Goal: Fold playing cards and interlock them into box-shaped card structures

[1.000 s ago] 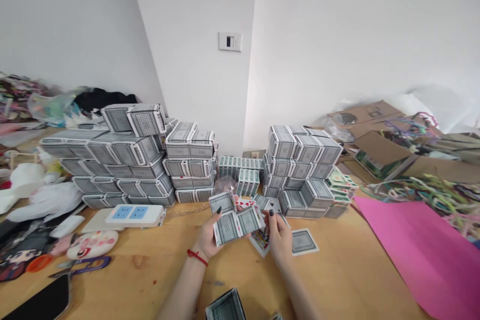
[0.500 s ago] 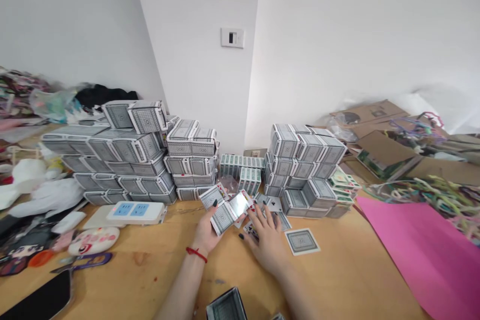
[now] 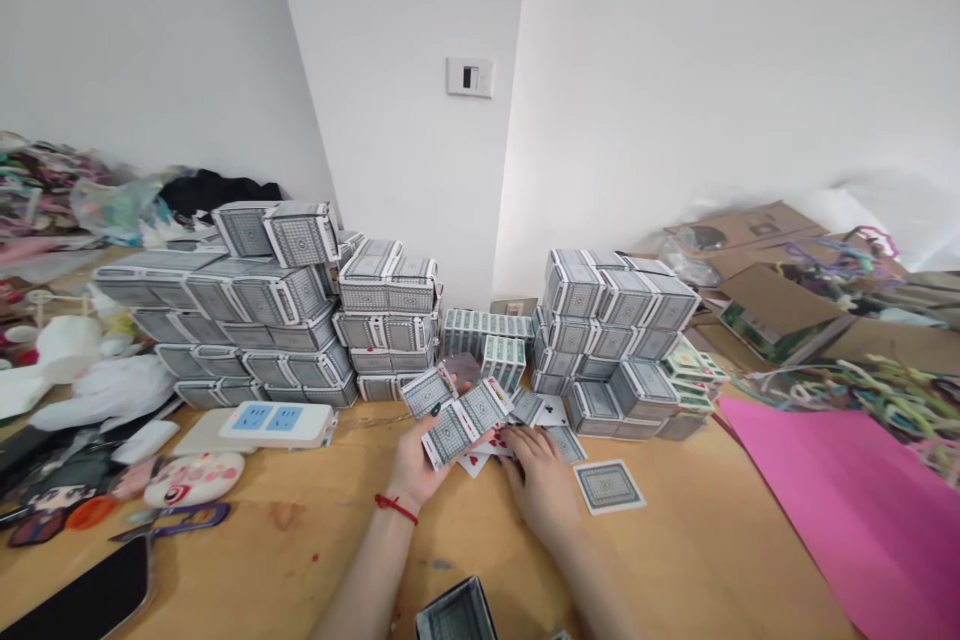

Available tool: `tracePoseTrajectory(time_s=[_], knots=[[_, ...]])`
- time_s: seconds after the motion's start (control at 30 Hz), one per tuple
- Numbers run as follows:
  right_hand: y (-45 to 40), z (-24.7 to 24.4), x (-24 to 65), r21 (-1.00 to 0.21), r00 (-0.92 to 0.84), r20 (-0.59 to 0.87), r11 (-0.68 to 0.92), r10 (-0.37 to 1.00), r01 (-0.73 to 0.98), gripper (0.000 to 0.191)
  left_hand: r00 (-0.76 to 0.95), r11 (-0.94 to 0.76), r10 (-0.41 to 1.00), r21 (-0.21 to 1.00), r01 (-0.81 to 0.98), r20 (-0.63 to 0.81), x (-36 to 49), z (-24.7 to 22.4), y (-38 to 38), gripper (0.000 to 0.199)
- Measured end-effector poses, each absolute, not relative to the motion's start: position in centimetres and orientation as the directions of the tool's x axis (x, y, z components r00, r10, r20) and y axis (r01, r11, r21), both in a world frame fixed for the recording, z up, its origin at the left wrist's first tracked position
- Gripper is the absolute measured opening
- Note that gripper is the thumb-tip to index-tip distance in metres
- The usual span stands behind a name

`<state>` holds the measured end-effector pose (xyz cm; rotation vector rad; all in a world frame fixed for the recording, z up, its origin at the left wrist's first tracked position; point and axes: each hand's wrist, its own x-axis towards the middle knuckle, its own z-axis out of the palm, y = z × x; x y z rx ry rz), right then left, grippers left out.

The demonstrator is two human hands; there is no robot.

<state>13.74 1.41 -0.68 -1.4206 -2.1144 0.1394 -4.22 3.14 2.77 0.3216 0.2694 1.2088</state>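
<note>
- Fingers of the right hand [image 3: 540, 482], spread wide half a second ago, have drawn together over the face-up red-heart playing cards [image 3: 474, 463] on the light wooden table [image 3: 277, 560]; the tips are hidden, so whether they grip a card cannot be told.
- Much as before, the left hand [image 3: 420, 462], with a red cord bracelet [image 3: 397, 509], grips a folded piece of grey-and-white patterned cards [image 3: 451, 434], thumb on top and the other fingers beneath.
- That piece is above the table, just left of the right hand; its two joined panels form a long axis rising from lower left to upper right, and a third panel angles off to the upper left.
- At the bottom edge stands an open-topped dark-rimmed box with patterned card lining [image 3: 459, 614], partly cut off, its opening facing up.
- On the far right, an open brown cardboard carton [image 3: 787, 305] shows a green printed panel on its near side; tangled coloured cords [image 3: 870, 390] lie beside it.
- Box-shaped grey card blocks are stacked at left [image 3: 289, 295] and right [image 3: 628, 292]; what they hold cannot be seen.
- One face-down grey-backed card [image 3: 609, 487] lies right of the right hand, long axis roughly left to right.
</note>
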Motion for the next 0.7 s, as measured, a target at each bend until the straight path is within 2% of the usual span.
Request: tracePoseTrajectory(time_s=[0.13,0.23,0.3,0.4,0.47,0.53,0.7], knots=[[1.5,-0.9,14.0,-0.484,-0.182,0.478,0.430,0.859,0.762,0.025,0.302,0.298,0.952,0.358,-0.885,-0.045,-4.4,2.7,3.3,0.044],[1.5,-1.2,14.1,-0.649,-0.028,0.475,0.372,0.879,0.664,0.024,0.261,0.265,0.964,0.326,-0.907,-0.055,-4.6,2.6,3.4,0.043],[1.6,-1.2,14.1,-0.798,0.115,0.399,0.283,0.910,0.533,0.026,0.235,0.242,0.970,0.305,-0.921,-0.061,-4.7,2.5,3.4,0.043],[1.8,-0.8,14.1,-0.968,0.236,0.197,0.151,0.952,0.199,0.031,0.219,0.229,0.973,0.277,-0.933,-0.067,-4.9,2.3,3.4,0.042],[1.9,-0.4,14.2,-0.995,0.244,0.091,0.096,0.966,-0.010,0.032,0.222,0.230,0.973,0.263,-0.937,-0.059,-4.9,2.2,3.4,0.042],[1.9,-0.1,14.3,-0.987,0.248,0.020,0.059,0.969,-0.148,0.030,0.220,0.226,0.974,0.252,-0.941,-0.049,-4.9,2.2,3.5,0.041],[1.9,0.2,14.4,-0.885,0.166,-0.095,-0.006,0.982,-0.466,0.029,0.216,0.222,0.975,0.236,-0.946,-0.050,-4.9,2.0,3.6,0.039]])
